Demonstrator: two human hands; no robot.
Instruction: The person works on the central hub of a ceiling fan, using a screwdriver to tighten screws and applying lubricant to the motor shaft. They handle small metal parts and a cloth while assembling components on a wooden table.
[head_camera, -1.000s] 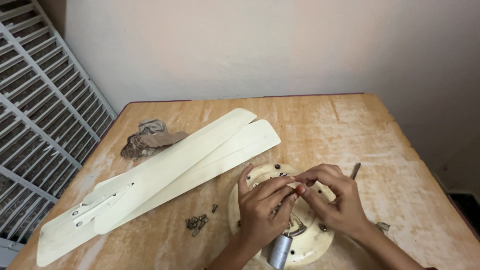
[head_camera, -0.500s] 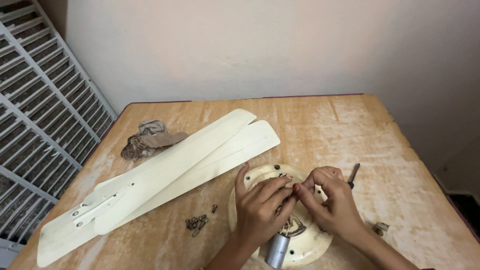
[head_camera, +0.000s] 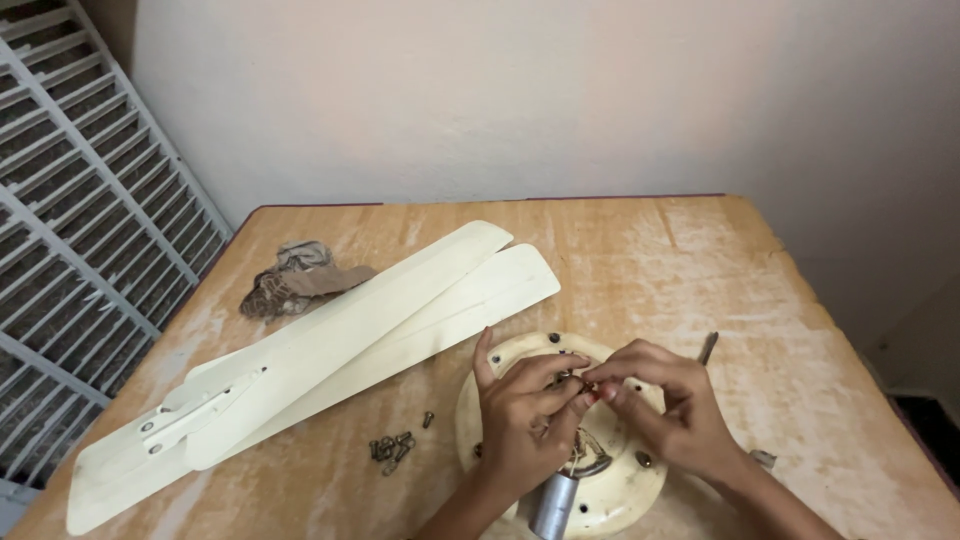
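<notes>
We see both hands meeting over the cream motor (head_camera: 610, 480), a round ceiling-fan body that lies flat near the front edge of the wooden desk (head_camera: 640, 260). The left hand (head_camera: 520, 420) rests on the housing, its thumb and forefinger pinched together; the right hand (head_camera: 665, 410) comes in from the other side with its fingertips pressed to the same spot. Between them sits some small part, too tiny for us to make out, so we cannot tell what either grip actually holds. A grey shaft (head_camera: 553, 505) sticks out of the motor toward us, just below the left wrist. Left of the motor lies a little heap of screws (head_camera: 393, 447), apart from both hands. Two long cream blades (head_camera: 330, 350) lie stacked slantwise across the left part of the desk, and a crumpled rag (head_camera: 295, 278) sits beyond them. A dark tool (head_camera: 707, 347) lies just right of the motor.
</notes>
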